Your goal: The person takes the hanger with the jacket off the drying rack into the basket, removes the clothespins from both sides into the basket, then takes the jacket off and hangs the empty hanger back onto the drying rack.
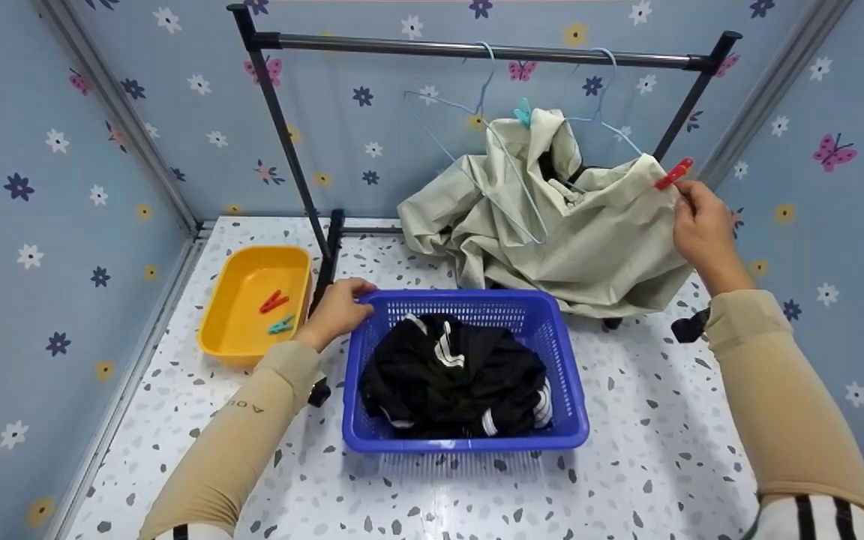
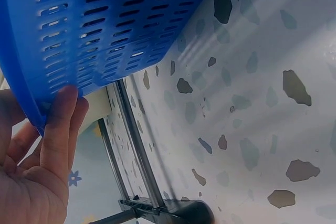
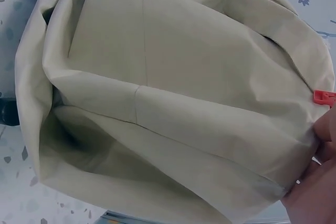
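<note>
My left hand (image 1: 336,313) grips the back left corner of the blue plastic basket (image 1: 469,444). In the left wrist view, its fingers (image 2: 62,116) lie against the outer wall, just under the rim. Inside the basket is a bundled black garment (image 1: 454,390) with white stripes. At the right, my right hand (image 1: 708,232) pinches the edge of a pale beige garment (image 1: 597,255), right below a red clothespin (image 1: 675,173). A teal clothespin (image 1: 523,112) clips this garment farther left. It hangs from a light blue hanger (image 1: 603,90), with folds drooping low.
A bare hanger (image 1: 486,86) hangs left on the black rack's rail (image 1: 387,47), overlapping the beige garment. The yellow tray (image 1: 214,330) holds a red clothespin (image 1: 274,302) and a teal clothespin (image 1: 280,324). Flowered walls (image 1: 19,247) enclose the speckled table (image 1: 177,435).
</note>
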The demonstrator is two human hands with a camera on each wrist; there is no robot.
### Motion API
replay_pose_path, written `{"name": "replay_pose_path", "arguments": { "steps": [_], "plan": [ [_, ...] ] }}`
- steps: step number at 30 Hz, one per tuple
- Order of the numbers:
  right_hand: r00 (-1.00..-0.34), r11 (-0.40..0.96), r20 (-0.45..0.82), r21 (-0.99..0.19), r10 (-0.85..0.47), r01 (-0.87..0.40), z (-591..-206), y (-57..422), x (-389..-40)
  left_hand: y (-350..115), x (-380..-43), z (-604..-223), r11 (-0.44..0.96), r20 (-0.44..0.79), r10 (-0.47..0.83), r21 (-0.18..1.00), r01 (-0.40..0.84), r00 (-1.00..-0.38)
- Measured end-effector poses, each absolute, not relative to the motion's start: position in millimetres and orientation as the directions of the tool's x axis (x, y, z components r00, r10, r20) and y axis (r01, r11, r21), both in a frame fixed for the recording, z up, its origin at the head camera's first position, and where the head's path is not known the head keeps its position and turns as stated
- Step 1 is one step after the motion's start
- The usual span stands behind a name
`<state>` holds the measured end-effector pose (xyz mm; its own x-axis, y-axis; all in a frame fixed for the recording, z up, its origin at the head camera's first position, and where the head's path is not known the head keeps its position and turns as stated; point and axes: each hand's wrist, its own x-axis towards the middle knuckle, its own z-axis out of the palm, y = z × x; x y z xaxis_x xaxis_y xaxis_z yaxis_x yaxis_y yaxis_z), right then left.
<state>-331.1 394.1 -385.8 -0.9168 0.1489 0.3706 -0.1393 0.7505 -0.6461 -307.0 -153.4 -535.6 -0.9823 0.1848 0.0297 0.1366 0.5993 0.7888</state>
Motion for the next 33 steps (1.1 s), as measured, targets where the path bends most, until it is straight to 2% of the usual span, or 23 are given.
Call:
{"name": "replay_pose_path", "arguments": {
  "steps": [6, 11, 16, 24, 29, 33],
  "plan": [
    [-0.923, 0.739, 0.35, -0.663, 0.159, -0.123, -386.5, 392.9, -332.5, -153.8, -310.7, -527.6, 0.641, 0.009, 0.238, 0.75, 0.164, -0.971],
    [-0.922, 0.733, 0.36, -0.664, 0.144, -0.144, -386.3, 391.6, -334.1, -145.5, -317.5, -505.6, 0.677, -0.01, 0.266, 0.714, 0.179, -0.964],
    [-0.925, 0.716, 0.352, -0.681, 0.14, -0.151, -385.1, 387.7, -335.2, -125.5, -326.1, -480.3, 0.671, 0.05, 0.298, 0.7, 0.246, -0.953],
    [-0.937, 0.705, 0.327, -0.693, 0.121, -0.151, -382.1, 381.8, -336.0, -84.9, -332.1, -442.6, 0.614, 0.136, 0.334, 0.72, 0.325, -0.933],
    [-0.918, 0.7, 0.383, -0.683, 0.099, -0.21, -382.6, 378.1, -337.2, -50.1, -334.3, -418.0, 0.518, 0.206, 0.386, 0.758, 0.396, -0.899],
    [-0.924, 0.698, 0.371, -0.686, 0.092, -0.205, -382.4, 373.4, -337.5, -19.3, -332.9, -397.4, 0.437, 0.251, 0.427, 0.784, 0.442, -0.869]
  ]
}}
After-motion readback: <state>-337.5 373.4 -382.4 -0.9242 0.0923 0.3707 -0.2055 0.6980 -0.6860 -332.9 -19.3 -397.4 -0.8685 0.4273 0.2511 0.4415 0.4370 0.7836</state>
